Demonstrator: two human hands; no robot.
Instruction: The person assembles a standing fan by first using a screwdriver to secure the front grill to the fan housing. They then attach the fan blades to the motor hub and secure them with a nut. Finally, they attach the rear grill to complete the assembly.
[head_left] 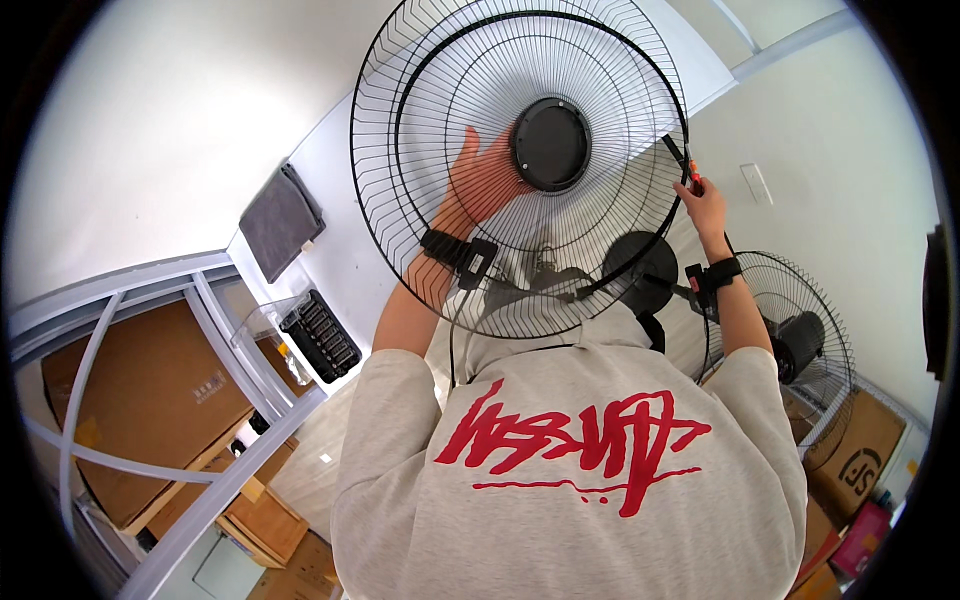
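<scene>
A large round black wire fan grille point(420, 150) fills the upper middle, with a dark disc point(552, 144) at its centre. Behind its wires my left hand point(485, 180) lies flat with the thumb spread, its fingertips partly hidden by the disc. At the grille's right rim my right hand point(706, 205) is closed on a slim tool with an orange-red handle point(695, 178), apparently a screwdriver. Its upper end points at the rim, beside a short black strip point(674, 150). Black straps with small devices sit on both wrists.
A white table point(345, 220) on the left bears a grey folded cloth or pouch point(281, 222) and an open case of black sockets point(320, 335). To the right stands another fan point(800, 345). A round black base point(640, 272) is on the floor; cardboard boxes point(150, 400) fill a metal-framed rack.
</scene>
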